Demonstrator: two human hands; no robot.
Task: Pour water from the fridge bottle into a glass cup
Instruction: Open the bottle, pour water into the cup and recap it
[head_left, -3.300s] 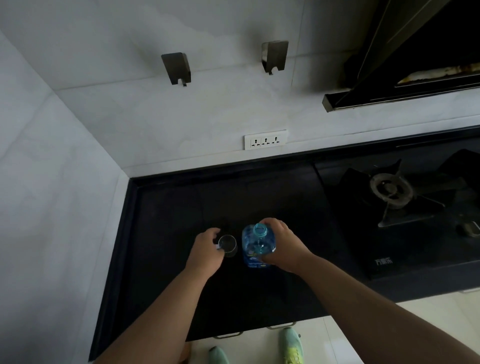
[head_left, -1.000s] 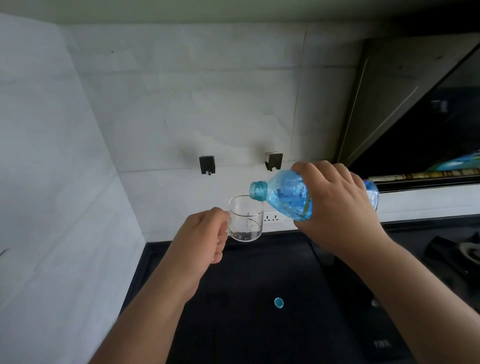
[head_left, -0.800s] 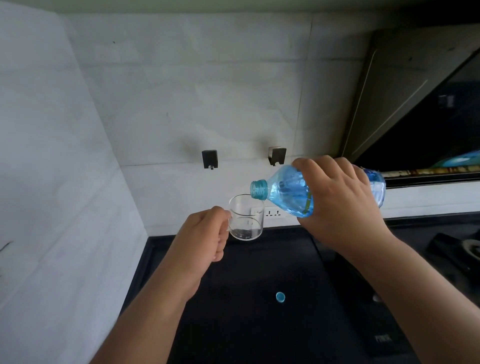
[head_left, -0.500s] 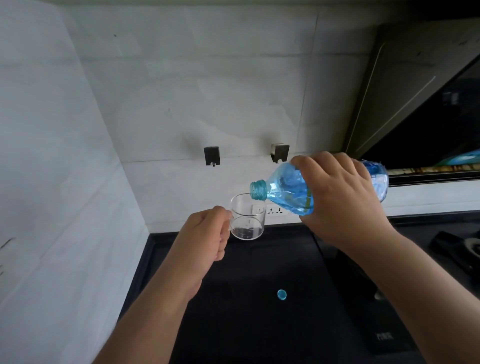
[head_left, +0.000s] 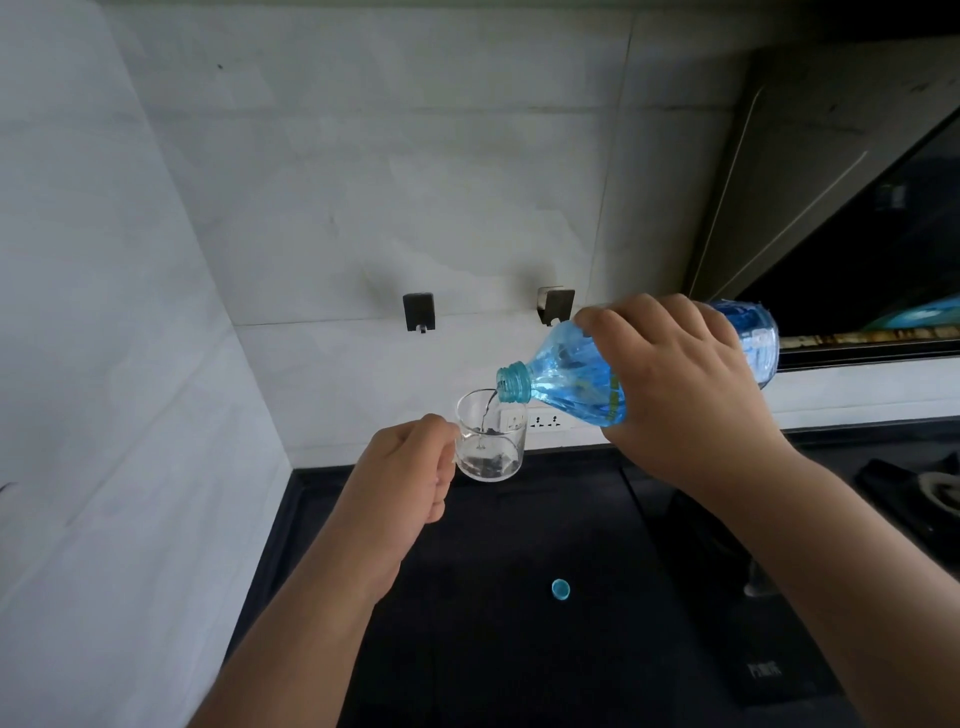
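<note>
My right hand (head_left: 675, 395) is wrapped round the blue bottle (head_left: 576, 376), tilted neck-down to the left, mouth just over the glass cup (head_left: 491, 441) rim. Thin stream going in, a little water at the bottom. My left hand (head_left: 405, 478) is curled at the cup's left side, holding it up in the air above the black table (head_left: 493, 649). Blue cap (head_left: 560, 589) lies on the table below, well apart.

dim, soft daylight | faint shadows | sharp focus | wide-angle bending at edges
</note>
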